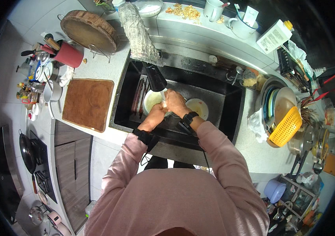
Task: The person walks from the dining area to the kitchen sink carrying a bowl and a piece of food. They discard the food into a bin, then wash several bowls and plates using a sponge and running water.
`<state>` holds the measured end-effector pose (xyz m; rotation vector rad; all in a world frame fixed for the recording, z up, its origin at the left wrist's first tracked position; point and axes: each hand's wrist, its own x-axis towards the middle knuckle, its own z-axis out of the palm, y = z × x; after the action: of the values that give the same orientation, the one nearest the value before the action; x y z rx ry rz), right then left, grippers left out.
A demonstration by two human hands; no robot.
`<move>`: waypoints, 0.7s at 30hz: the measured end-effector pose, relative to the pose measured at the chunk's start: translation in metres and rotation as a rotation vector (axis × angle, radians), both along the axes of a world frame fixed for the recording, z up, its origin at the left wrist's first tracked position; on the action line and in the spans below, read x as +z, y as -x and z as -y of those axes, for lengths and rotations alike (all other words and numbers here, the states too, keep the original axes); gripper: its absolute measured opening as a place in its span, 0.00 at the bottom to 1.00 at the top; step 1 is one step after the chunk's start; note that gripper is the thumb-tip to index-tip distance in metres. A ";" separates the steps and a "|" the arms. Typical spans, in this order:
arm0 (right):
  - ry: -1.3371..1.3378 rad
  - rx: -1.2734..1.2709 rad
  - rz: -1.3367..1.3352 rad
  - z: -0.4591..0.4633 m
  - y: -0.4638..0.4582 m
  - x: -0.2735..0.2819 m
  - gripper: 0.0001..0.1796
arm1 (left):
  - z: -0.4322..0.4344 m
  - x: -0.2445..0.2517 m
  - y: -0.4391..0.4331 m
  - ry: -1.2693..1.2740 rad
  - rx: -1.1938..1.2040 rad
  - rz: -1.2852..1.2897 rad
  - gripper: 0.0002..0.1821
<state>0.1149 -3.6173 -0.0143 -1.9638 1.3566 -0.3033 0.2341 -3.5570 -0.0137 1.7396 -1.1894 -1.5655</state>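
My right hand (175, 101) and my left hand (155, 113) meet in the black sink (211, 85), just below the black faucet (155, 78). Their fingers close around a small white object (164, 103), mostly hidden, so its kind is unclear. A white bowl (151, 101) holding cloudy pale liquid is under and beside my left hand. To the right of my right wrist rests a second white bowl (197, 107) with yellowish liquid and a reddish bit in it. Several dark chopsticks (139, 97) lie along the sink's left side.
A wooden cutting board (88, 104) lies left of the sink, near a white saucepan (52, 93) and a red utensil holder (70, 54). A cloth-wrapped upright shape (138, 34) rises behind the faucet. At right are stacked basins and a yellow plastic basket (285, 126).
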 end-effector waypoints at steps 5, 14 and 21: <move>0.044 0.152 0.097 -0.001 -0.001 -0.013 0.13 | 0.001 -0.008 -0.002 0.025 0.109 -0.046 0.15; -1.302 -0.429 1.082 0.011 0.026 -0.045 0.23 | 0.010 0.004 -0.006 0.082 0.027 -0.156 0.15; -1.338 -0.343 1.314 0.003 0.025 -0.043 0.19 | 0.004 -0.001 -0.024 0.164 0.014 0.137 0.20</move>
<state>0.0899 -3.6198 -0.0574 -0.1894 0.5783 -0.5090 0.2584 -3.5607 -0.0150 1.7657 -1.3289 -1.3181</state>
